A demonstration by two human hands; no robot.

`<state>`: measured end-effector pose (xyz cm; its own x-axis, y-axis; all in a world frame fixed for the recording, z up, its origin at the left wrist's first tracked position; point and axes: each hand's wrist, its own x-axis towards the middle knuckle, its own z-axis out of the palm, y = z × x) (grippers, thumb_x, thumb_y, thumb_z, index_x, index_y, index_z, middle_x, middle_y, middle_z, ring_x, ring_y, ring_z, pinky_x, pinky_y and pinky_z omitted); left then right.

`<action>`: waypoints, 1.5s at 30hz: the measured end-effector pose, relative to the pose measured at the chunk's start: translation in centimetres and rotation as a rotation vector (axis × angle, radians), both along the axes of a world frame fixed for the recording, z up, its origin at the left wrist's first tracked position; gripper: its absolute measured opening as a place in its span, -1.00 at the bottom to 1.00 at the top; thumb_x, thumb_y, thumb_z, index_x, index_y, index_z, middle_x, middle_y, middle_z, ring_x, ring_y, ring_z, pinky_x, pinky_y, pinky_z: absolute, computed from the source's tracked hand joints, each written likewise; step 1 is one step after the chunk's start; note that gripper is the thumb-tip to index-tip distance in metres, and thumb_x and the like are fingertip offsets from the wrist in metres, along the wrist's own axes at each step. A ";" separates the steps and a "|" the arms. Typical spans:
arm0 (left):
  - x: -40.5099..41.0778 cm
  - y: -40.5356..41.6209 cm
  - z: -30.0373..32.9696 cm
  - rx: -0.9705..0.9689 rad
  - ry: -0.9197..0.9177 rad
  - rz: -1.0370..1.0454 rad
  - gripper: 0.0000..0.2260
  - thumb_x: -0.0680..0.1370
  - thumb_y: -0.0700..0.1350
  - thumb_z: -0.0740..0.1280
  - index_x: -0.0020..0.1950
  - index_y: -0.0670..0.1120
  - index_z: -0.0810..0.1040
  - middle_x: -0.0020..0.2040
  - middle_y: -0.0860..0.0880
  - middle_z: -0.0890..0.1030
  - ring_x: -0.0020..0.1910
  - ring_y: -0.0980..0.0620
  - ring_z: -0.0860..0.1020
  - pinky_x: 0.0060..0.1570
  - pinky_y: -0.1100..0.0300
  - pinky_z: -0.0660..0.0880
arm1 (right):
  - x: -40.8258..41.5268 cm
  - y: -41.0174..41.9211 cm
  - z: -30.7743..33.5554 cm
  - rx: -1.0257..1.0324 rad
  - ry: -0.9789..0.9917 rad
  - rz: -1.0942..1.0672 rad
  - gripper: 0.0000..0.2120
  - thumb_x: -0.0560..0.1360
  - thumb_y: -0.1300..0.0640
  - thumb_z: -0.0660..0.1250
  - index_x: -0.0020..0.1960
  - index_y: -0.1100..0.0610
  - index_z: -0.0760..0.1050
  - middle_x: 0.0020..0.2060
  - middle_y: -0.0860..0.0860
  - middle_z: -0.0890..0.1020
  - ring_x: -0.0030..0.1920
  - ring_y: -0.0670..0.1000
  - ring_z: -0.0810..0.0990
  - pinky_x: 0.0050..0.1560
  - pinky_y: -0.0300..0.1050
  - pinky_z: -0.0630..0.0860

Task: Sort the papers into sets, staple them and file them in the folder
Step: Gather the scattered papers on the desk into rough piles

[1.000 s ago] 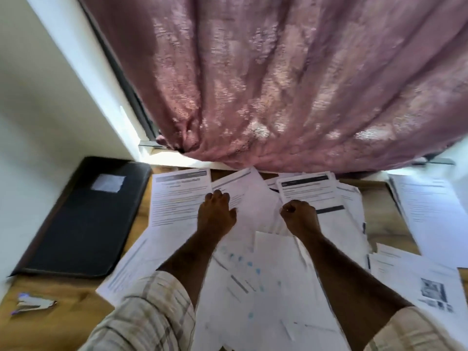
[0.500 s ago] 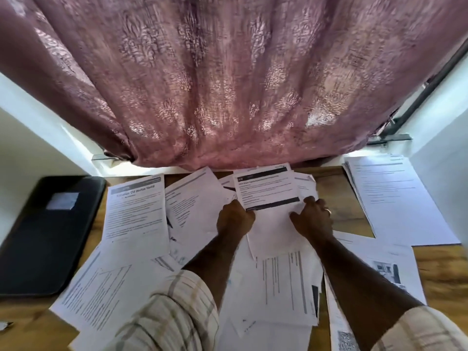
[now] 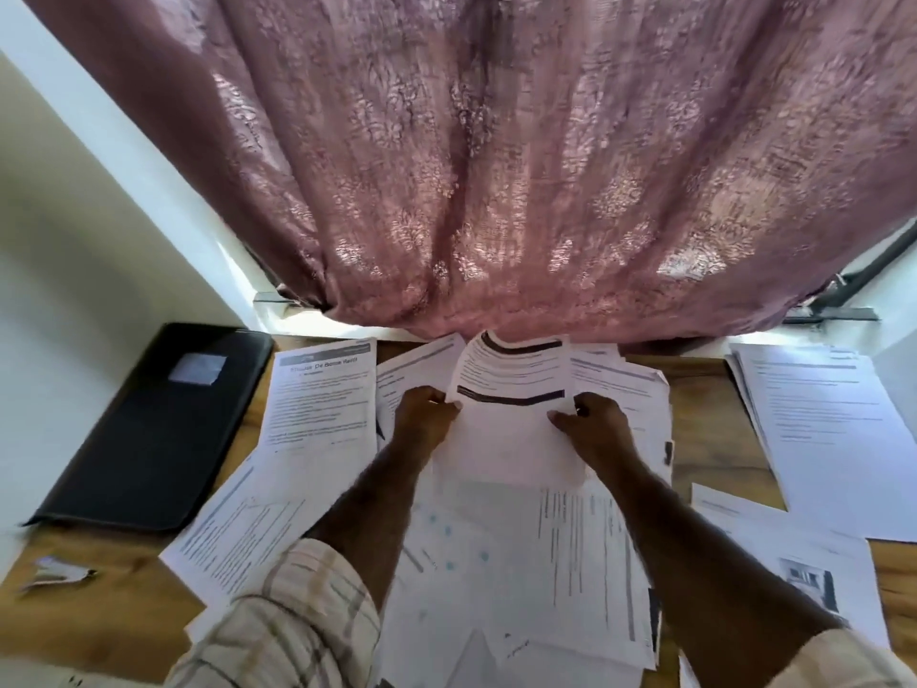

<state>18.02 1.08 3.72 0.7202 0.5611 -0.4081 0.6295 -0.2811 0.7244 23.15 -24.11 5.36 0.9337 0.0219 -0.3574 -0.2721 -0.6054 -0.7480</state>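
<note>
A mauve patterned curtain (image 3: 521,166) fills the upper half of the view, hanging down to the far edge of a wooden table (image 3: 99,603). Loose printed papers (image 3: 570,563) spread across most of the table, overlapping from 6 o'clock up to the curtain hem. A neater stack of sheets (image 3: 833,439) lies at 3 o'clock, apart from the central heap. A closed black folder (image 3: 159,429) rests at 9 o'clock, at the table's left end, beside a titled page (image 3: 322,404). At 12 o'clock of the heap, one sheet with dark bands (image 3: 511,389) is lifted and curls at its top edge. The left hand (image 3: 426,414) pinches its left edge with curled fingers; the right hand (image 3: 595,424) grips its right edge the same way. Plaid sleeves (image 3: 278,633) show at the bottom. A small stapler (image 3: 54,573), blurred, lies at 8 o'clock near the table's front edge.
</note>
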 end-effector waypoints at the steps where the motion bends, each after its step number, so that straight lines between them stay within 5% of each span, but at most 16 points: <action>1: -0.9 1.9 0.2 0.050 -0.002 0.017 -0.82 0.50 0.02 0.55 -0.17 -0.05 0.66 -0.13 -0.03 0.71 -0.09 -0.12 0.68 0.02 -0.02 0.67 | -0.4 1.8 -0.2 0.011 0.026 0.004 -0.80 0.41 0.00 0.60 -0.18 0.01 0.58 -0.24 -0.05 0.69 -0.13 0.14 0.69 -0.20 -0.10 0.52; 6: -6.0 11.2 -0.3 0.199 -0.065 0.106 -0.86 0.53 -0.03 0.54 -0.15 -0.03 0.64 -0.11 -0.01 0.68 -0.06 -0.13 0.65 0.00 0.06 0.58 | -2.0 11.7 -2.5 0.055 0.041 0.139 -0.63 0.35 0.00 0.65 0.08 0.01 0.63 -0.23 -0.01 0.73 -0.13 0.17 0.74 -0.04 0.16 0.71; 12: -10.3 20.5 -1.0 0.237 -0.060 0.245 -0.88 0.53 -0.05 0.49 -0.11 -0.07 0.62 -0.12 -0.04 0.69 -0.13 -0.14 0.67 -0.06 0.01 0.64 | -4.4 22.4 -2.4 0.053 0.048 0.264 -0.41 0.41 0.06 0.62 0.38 0.03 0.48 0.10 0.04 0.72 0.09 0.12 0.69 0.13 -0.02 0.64; 19: -12.2 25.6 -2.1 0.217 -0.011 0.233 -0.88 0.49 -0.05 0.50 -0.11 -0.06 0.62 -0.11 -0.04 0.70 -0.09 -0.13 0.66 -0.03 0.05 0.62 | -5.8 28.8 -2.9 -0.078 -0.027 0.316 -0.64 0.44 0.06 0.61 0.19 0.07 0.61 0.11 0.02 0.72 0.11 0.07 0.67 0.09 -0.20 0.49; 22: -12.0 26.1 -2.1 0.248 0.038 0.152 -0.74 0.46 -0.01 0.56 0.06 -0.04 0.60 0.05 -0.07 0.71 0.01 -0.14 0.66 0.09 0.01 0.63 | -6.0 29.5 -3.3 -0.139 -0.039 0.330 -0.67 0.45 0.05 0.61 0.15 0.06 0.62 0.12 0.03 0.72 0.10 0.07 0.66 0.16 -0.14 0.56; 29: -11.7 23.1 -1.6 0.600 0.094 0.006 -0.50 0.50 0.17 0.51 0.32 -0.05 0.49 0.27 -0.11 0.55 0.24 -0.17 0.54 0.17 -0.10 0.59 | -5.7 25.8 -2.5 -0.258 -0.154 0.322 -0.82 0.47 0.04 0.54 0.05 0.01 0.66 0.04 -0.01 0.74 0.03 0.05 0.67 0.07 -0.12 0.57; 36: -8.3 11.8 -1.1 0.479 -0.091 -0.328 -0.67 0.53 0.18 0.48 0.19 0.06 0.57 0.12 0.03 0.68 0.10 -0.05 0.65 0.11 0.02 0.63 | -5.1 13.0 -1.8 -0.439 -0.154 0.359 -0.73 0.48 -0.03 0.54 0.12 0.03 0.64 0.13 0.09 0.60 0.16 0.17 0.63 0.14 -0.02 0.54; 40: -7.5 5.4 -1.9 0.417 -0.111 -0.593 -0.72 0.53 0.14 0.50 0.14 0.03 0.62 -0.01 0.06 0.68 0.02 -0.03 0.63 -0.01 0.16 0.54 | -5.3 5.7 -1.2 -0.647 -0.010 0.575 -0.46 0.44 -0.25 0.54 0.31 -0.03 0.54 0.26 0.04 0.51 0.32 0.16 0.53 0.29 0.05 0.46; 45: -7.2 -0.7 -2.3 0.443 -0.111 -0.670 -0.65 0.52 0.12 0.53 0.22 -0.01 0.61 0.15 0.01 0.67 0.14 -0.04 0.58 0.15 0.09 0.55 | -6.0 1.1 -1.3 -0.698 -0.022 0.725 -0.31 0.42 -0.17 0.57 0.45 0.01 0.42 0.33 0.07 0.50 0.32 0.20 0.55 0.30 0.13 0.54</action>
<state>10.77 0.38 1.41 0.9838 0.0891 -0.1556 0.1568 -0.8481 0.5061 17.11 -22.99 4.10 0.7846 0.3797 -0.4902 0.3454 -0.9242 -0.1630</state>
